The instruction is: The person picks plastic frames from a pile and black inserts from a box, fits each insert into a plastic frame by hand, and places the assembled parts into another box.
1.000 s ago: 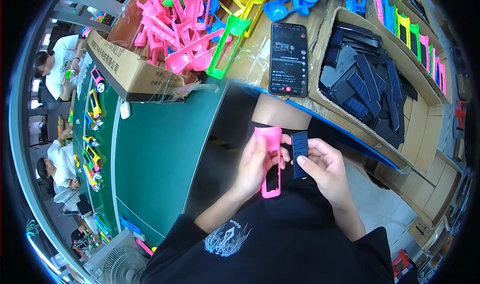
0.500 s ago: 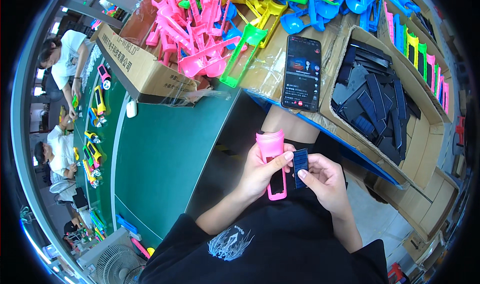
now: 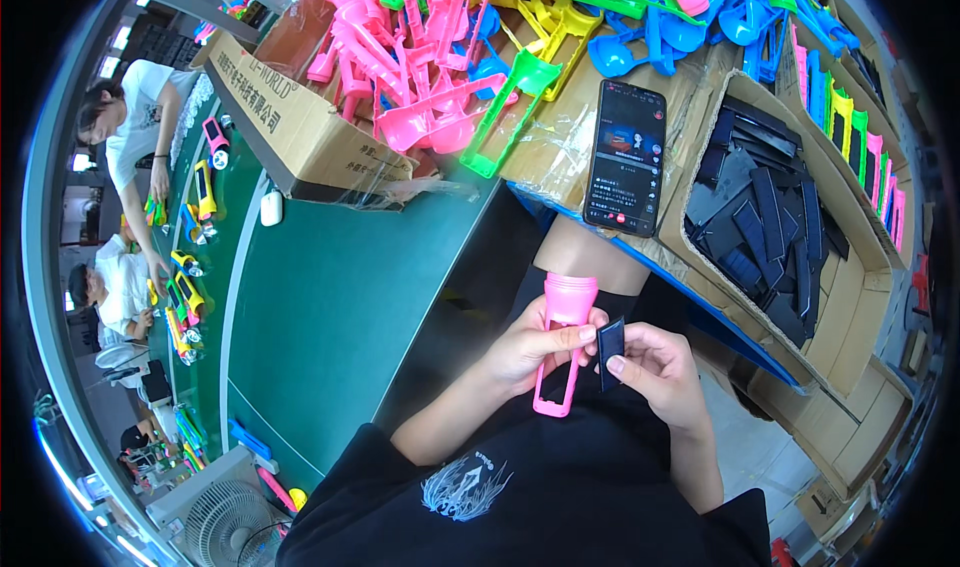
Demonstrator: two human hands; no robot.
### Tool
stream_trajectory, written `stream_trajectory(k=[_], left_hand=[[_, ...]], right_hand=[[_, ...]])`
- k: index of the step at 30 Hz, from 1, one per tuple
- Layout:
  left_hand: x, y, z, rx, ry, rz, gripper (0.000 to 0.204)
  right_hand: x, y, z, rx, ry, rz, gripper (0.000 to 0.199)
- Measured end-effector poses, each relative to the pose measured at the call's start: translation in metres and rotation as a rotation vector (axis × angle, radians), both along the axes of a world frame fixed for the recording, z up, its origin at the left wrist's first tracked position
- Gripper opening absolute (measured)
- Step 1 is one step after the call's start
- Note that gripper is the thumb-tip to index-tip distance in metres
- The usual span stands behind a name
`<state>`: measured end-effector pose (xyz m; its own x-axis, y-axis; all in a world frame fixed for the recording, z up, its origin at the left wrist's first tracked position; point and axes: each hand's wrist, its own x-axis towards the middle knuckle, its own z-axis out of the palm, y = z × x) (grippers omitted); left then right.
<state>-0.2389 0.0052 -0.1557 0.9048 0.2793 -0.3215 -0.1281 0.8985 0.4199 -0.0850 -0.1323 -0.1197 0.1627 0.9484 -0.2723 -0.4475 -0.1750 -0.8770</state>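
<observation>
My left hand (image 3: 530,350) is closed round a pink plastic flashlight shell (image 3: 570,295), its threaded round end pointing away from me and its long open frame toward my lap. My right hand (image 3: 657,367) pinches a small dark solar panel (image 3: 611,351) between thumb and fingers. The panel stands tilted just right of the shell, close to my left fingertips; whether they touch it I cannot tell. Both hands are in front of my black shirt, above my lap.
A phone (image 3: 626,157) lies on cardboard beyond my hands. At right, a cardboard box (image 3: 850,297) holds many dark panels (image 3: 770,212). Pink shells (image 3: 430,107) fill a carton (image 3: 300,137) at far left. A green table (image 3: 330,287) is left, with two people and a fan (image 3: 230,522).
The panel in my right hand has turned more edge-on. Both hands and the shell sit slightly lower and farther right in the picture, and the view has shifted. A co-worker's arm reaches farther down.
</observation>
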Motion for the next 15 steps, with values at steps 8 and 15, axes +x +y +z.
stream_trajectory(k=[8, 15], left_hand=[[-0.002, 0.001, -0.016, -0.149, -0.130, -0.191, 0.029], [-0.001, -0.002, -0.022, -0.079, -0.216, -0.224, 0.047]], right_hand=[[0.007, -0.008, -0.003, -0.025, 0.053, 0.128, 0.026], [0.010, -0.008, 0.000, -0.028, 0.147, 0.193, 0.027]])
